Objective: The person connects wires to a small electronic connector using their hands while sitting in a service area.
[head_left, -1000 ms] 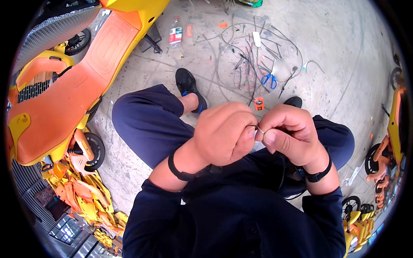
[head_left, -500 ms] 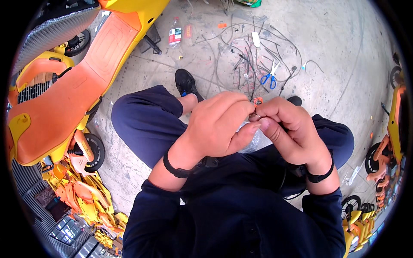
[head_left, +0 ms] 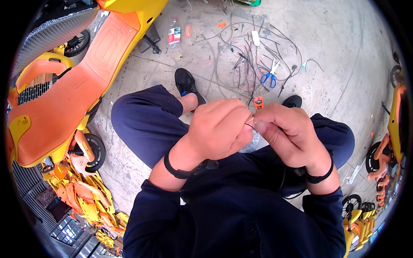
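My left hand and my right hand meet over my lap, fingertips nearly touching. A short black piece of thin wire shows between them. The left fingers are curled closed around one part of it, while my right thumb and forefinger pinch the other end. Most of the wire is hidden inside the fingers. Just beyond the hands, a small orange packet lies on the floor. Below the fingertips, a clear plastic bag is partly covered by my hands.
Ahead on the concrete floor lie tangled cables, blue-handled scissors, a white tag and a plastic bottle. A large yellow-and-orange scooter stands close at left, above a heap of yellow parts. More scooters line the right.
Both hands have shifted slightly lower and the left fingers have curled in more. The black wire between the fingertips and the orange packet beyond are now more exposed.
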